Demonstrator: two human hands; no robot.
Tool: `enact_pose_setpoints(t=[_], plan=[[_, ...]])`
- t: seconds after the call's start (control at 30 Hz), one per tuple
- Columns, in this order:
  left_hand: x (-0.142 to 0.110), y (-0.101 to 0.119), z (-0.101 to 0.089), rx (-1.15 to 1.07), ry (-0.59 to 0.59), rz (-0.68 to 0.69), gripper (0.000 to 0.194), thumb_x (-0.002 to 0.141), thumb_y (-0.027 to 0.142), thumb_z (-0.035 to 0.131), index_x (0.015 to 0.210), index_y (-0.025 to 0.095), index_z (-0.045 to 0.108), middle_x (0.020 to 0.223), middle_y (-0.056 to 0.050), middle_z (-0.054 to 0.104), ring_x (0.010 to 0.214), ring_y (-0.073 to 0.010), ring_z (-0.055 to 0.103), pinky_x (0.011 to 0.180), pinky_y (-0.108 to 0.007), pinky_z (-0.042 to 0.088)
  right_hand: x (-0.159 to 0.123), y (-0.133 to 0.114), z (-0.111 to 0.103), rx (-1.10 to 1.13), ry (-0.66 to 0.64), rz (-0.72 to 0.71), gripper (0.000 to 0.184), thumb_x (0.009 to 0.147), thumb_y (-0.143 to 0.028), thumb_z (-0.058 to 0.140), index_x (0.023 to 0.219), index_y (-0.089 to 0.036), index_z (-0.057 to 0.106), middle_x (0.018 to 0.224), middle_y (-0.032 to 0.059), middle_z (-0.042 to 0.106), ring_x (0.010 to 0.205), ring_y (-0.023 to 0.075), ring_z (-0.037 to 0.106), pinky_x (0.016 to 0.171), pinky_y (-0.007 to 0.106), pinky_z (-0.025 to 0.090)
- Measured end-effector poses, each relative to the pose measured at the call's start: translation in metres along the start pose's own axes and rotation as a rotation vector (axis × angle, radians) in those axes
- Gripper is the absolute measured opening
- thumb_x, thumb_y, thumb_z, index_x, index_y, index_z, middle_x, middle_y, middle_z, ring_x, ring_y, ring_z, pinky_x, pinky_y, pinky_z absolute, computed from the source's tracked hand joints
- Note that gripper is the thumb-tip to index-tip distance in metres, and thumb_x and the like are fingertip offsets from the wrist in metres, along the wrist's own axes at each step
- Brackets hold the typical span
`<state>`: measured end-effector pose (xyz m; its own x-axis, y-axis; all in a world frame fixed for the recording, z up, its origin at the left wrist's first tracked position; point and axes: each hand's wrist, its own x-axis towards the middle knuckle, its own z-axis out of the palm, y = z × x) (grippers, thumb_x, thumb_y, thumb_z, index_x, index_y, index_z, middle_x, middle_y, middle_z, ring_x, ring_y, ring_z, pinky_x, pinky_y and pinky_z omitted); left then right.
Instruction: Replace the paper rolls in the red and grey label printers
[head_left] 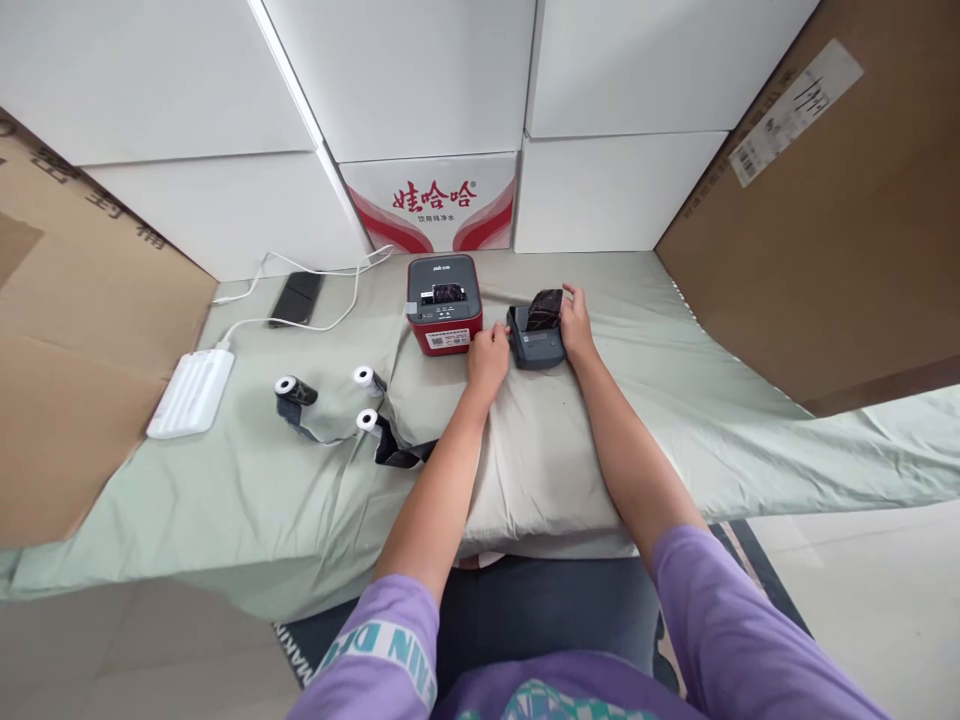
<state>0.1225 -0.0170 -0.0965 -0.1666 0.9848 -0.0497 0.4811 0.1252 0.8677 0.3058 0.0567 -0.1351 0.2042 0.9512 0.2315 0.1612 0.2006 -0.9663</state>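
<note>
a small dark printer (538,350) sits on a cloth-covered tabletop (660,350), to the right of a larger red printer (435,328), with a dark patterned strip (545,309) rising from its top. the person's left hand (489,358) is curled at the small dark printer's left side, between the two machines; the right hand (576,325) lies along its right side, beside the strip. the hands frame the machine, but one cannot tell whether either grip is clenched on it or merely rests there. light, even pressure from both sides would likely hold it flat, with the right hand kept off the strip to avoid a crease or tear. the left hand has little room: a leftward push might nudge the red printer. three paper rolls (367,421) sit apart, nearer and left.
</note>
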Motion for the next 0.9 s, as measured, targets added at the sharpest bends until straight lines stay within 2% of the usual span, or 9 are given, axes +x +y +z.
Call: enact_pose_setpoints(t=[0.1,0.2,0.5,0.63,0.73,0.9], plan=[[0.0,0.004,-0.001,-0.019,-0.001,-0.023,0.052,0.103,0.044,0.034,0.112,0.019,0.079,0.101,-0.012,0.08,0.1,-0.0252,0.073,0.086,-0.032,0.049,0.001,0.002,-0.001,-0.002,-0.014,0.004,0.069,0.085,-0.075,0.05,0.135,-0.028,0.043,0.093,0.0026,0.066,0.093,0.0238,0.065,0.105,0.051,0.048],[-0.002,0.007,-0.002,0.012,0.01,-0.04,0.05,0.102,0.042,0.035,0.109,0.021,0.08,0.111,-0.014,0.079,0.106,-0.0274,0.072,0.089,-0.034,0.048,0.001,0.002,0.0,-0.012,-0.009,-0.006,0.067,0.086,-0.074,0.052,0.134,-0.028,0.044,0.092,0.0021,0.066,0.092,0.0234,0.064,0.104,0.051,0.049],[-0.004,0.006,-0.001,0.027,0.023,-0.027,0.048,0.102,0.04,0.036,0.108,0.022,0.079,0.116,-0.014,0.078,0.111,-0.0297,0.071,0.09,-0.035,0.048,-0.002,-0.006,0.0,-0.041,-0.002,0.009,0.066,0.084,-0.075,0.052,0.128,-0.026,0.047,0.103,0.0055,0.07,0.104,0.0247,0.066,0.109,0.049,0.047],[-0.011,0.006,0.0,0.062,0.022,0.003,0.046,0.103,0.039,0.036,0.111,0.025,0.079,0.107,-0.011,0.08,0.104,-0.0274,0.072,0.086,-0.032,0.049,0.0,-0.001,0.001,-0.002,-0.008,0.006,0.064,0.082,-0.074,0.053,0.125,-0.026,0.048,0.109,0.0066,0.07,0.108,0.0249,0.066,0.108,0.048,0.048],[-0.018,0.009,-0.001,0.096,0.046,0.034,0.045,0.104,0.038,0.036,0.111,0.026,0.079,0.101,-0.01,0.08,0.103,-0.0266,0.072,0.087,-0.031,0.05,0.002,0.003,0.001,-0.008,0.006,-0.009,0.061,0.083,-0.073,0.052,0.123,-0.026,0.05,0.106,0.0057,0.07,0.104,0.0242,0.067,0.106,0.048,0.05],[-0.02,0.01,0.001,0.115,0.064,0.014,0.041,0.098,0.025,0.046,0.131,0.02,0.071,0.119,-0.013,0.077,0.111,-0.0272,0.071,0.094,-0.032,0.05,0.002,0.005,0.001,-0.045,0.033,-0.007,0.06,0.087,-0.073,0.047,0.122,-0.024,0.053,0.095,0.005,0.069,0.092,0.0233,0.066,0.097,0.048,0.054]])
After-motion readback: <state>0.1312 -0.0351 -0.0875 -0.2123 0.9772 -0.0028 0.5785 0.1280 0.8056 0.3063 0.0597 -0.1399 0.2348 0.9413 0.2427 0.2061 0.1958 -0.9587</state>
